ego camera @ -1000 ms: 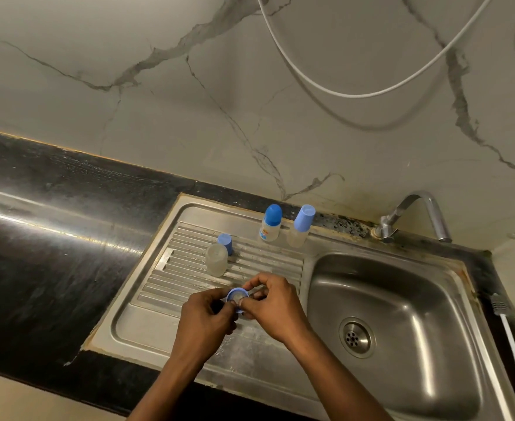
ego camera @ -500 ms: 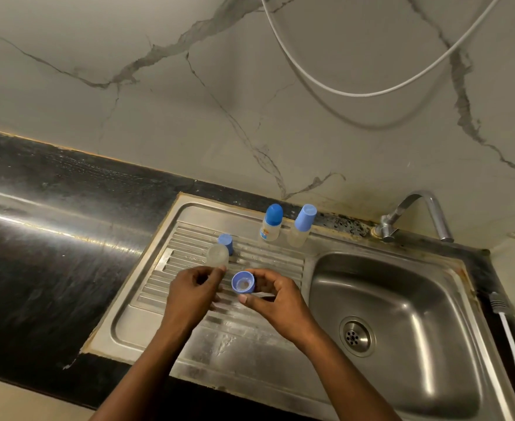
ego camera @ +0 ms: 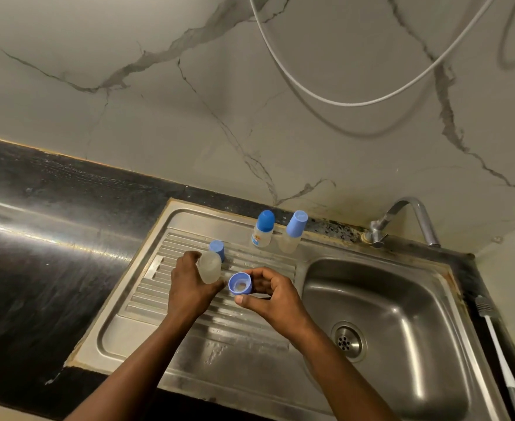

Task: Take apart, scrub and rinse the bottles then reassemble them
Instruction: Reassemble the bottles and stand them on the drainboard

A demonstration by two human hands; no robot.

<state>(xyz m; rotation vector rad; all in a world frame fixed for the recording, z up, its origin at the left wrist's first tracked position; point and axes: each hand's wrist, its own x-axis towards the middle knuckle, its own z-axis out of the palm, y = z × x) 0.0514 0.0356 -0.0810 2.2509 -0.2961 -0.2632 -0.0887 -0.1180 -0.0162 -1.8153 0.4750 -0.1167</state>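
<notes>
While the clear bottle body (ego camera: 210, 270) is gripped over the drainboard (ego camera: 147, 299), the blue collar (ego camera: 240, 284) is held just beside it, not joined.
The left hand (ego camera: 189, 288) wraps fingers and thumb round the bottle body from the left; the right hand (ego camera: 273, 294) pinches the blue collar between thumb below and fingers above, open side toward the camera, a pale insert visible inside; a loose blue cap (ego camera: 216, 249) stands on the ribs just behind the bottle body; a labelled bottle (ego camera: 264, 230) and a plain bottle (ego camera: 292, 235), both capped, stand upright side by side at the drainboard's rear edge; the sink basin (ego camera: 402, 299) lies to the right, the tap (ego camera: 408, 217) behind it; a brush (ego camera: 499, 354) lies at the far right.
</notes>
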